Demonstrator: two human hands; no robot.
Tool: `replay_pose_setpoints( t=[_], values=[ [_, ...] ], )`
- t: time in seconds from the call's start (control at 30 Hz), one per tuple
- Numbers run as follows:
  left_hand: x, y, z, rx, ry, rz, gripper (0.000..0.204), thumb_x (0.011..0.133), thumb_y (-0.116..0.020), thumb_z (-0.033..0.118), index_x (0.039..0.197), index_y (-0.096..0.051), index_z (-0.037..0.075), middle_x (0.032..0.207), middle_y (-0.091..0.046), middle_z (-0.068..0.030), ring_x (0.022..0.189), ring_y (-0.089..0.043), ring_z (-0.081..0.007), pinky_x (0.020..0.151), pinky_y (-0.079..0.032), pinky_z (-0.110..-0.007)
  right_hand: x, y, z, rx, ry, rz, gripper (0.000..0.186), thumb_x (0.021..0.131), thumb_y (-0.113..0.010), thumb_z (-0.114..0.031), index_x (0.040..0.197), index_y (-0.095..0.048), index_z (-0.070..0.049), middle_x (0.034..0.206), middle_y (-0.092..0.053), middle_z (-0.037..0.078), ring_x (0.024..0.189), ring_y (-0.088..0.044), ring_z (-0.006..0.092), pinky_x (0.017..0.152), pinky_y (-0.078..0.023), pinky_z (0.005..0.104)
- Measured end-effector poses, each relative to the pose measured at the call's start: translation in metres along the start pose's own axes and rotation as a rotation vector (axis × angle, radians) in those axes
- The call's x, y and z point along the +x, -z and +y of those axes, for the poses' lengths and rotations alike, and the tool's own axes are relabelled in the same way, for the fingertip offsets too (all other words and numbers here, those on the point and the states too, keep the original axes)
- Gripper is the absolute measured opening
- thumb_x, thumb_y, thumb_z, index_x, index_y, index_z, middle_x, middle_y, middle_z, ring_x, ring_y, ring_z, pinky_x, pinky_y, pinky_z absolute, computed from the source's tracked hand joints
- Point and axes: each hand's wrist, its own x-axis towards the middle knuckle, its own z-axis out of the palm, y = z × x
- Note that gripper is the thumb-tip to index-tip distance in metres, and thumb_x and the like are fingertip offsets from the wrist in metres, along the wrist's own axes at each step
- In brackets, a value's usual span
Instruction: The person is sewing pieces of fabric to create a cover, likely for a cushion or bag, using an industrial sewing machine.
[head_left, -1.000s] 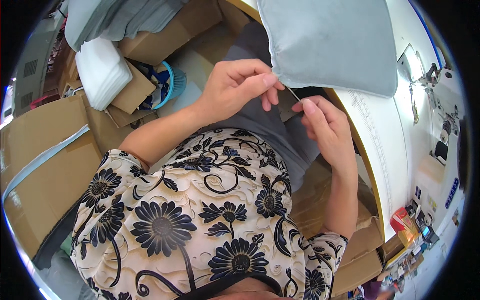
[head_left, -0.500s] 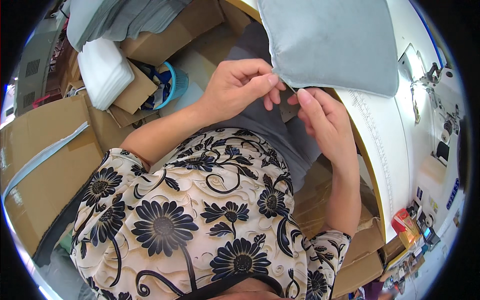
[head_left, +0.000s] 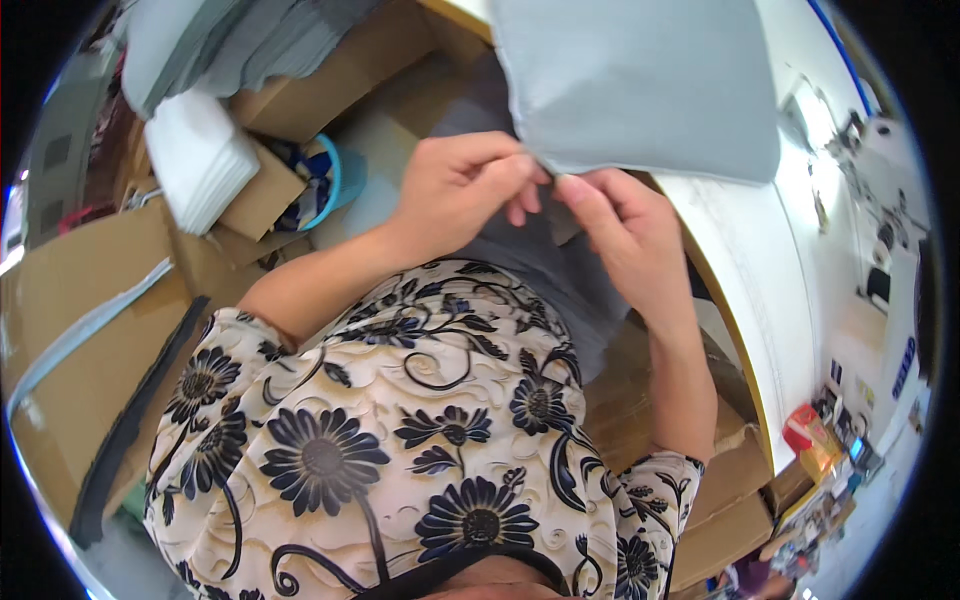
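Note:
A flat grey fabric cover [head_left: 640, 85] with a pale edging lies over the white tabletop, its near left corner reaching past the table's edge. At that corner my left hand [head_left: 465, 190] is closed, thumb and forefinger pinching the edging. Close beside it, my right hand [head_left: 630, 225] pinches the cover's lower edge between thumb and forefinger. The two thumbs almost meet. My fingertips hide the exact bit of fabric between them.
A sewing machine [head_left: 885, 210] stands on the white table [head_left: 770, 300] at right. To the left are a blue basket [head_left: 345, 180] with scraps, stacked white foam sheets [head_left: 200, 160], a cardboard box [head_left: 100, 330] and a pile of grey fabric pieces [head_left: 230, 45].
My hands have come closer together at the cover's corner, and the thin strip stretched between them no longer shows. The whole view has shifted slightly.

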Motion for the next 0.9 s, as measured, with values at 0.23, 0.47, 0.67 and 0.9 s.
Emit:
replay_pose_setpoints(
  t=[0.23, 0.47, 0.67, 0.9],
  values=[
    [-0.003, 0.000, -0.012, -0.154, -0.025, -0.023, 0.024, 0.101, -0.052, 0.010, 0.097, -0.069, -0.007, 0.080, -0.068, -0.0109, 0.066, -0.063, -0.0148, 0.062, -0.051, -0.026, 0.004, 0.004, 0.002, 0.104, -0.042, -0.169, 0.032, 0.100, -0.062, -0.033, 0.092, -0.067, -0.003, 0.070, -0.056, -0.003, 0.059, -0.046, 0.0043, 0.052, -0.037, 0.0215],
    [-0.005, -0.005, -0.012, -0.066, -0.095, -0.039, 0.022, 0.100, -0.051, 0.008, 0.092, -0.066, -0.007, 0.079, -0.068, -0.0128, 0.066, -0.063, -0.0163, 0.062, -0.051, -0.028, -0.001, 0.006, 0.000, 0.250, -0.080, -0.162, 0.033, 0.098, -0.063, -0.030, 0.089, -0.069, 0.002, 0.074, -0.065, -0.001, 0.071, -0.051, 0.0054, 0.067, -0.044, 0.0235],
    [0.013, 0.042, -0.030, 0.716, -0.143, -0.041, 0.017, 0.089, -0.061, 0.004, 0.100, -0.070, -0.004, 0.074, -0.071, -0.0091, 0.061, -0.063, -0.0126, 0.060, -0.053, -0.029, -0.020, 0.028, -0.005, 0.031, 0.108, -0.348, 0.023, 0.097, -0.065, -0.026, 0.097, -0.070, -0.003, 0.068, -0.059, -0.004, 0.061, -0.050, 0.0038, 0.054, -0.040, 0.0221],
    [0.002, 0.074, -0.016, 0.718, -0.152, 0.051, 0.019, 0.086, -0.065, 0.005, 0.104, -0.072, 0.002, 0.084, -0.073, -0.0099, 0.073, -0.071, -0.0198, 0.066, -0.055, -0.031, -0.087, 0.126, 0.031, -0.328, 0.040, 0.657, 0.021, 0.098, -0.063, -0.014, 0.111, -0.068, 0.001, 0.087, -0.066, -0.002, 0.069, -0.050, 0.0032, 0.059, -0.041, 0.0199]
  ],
)
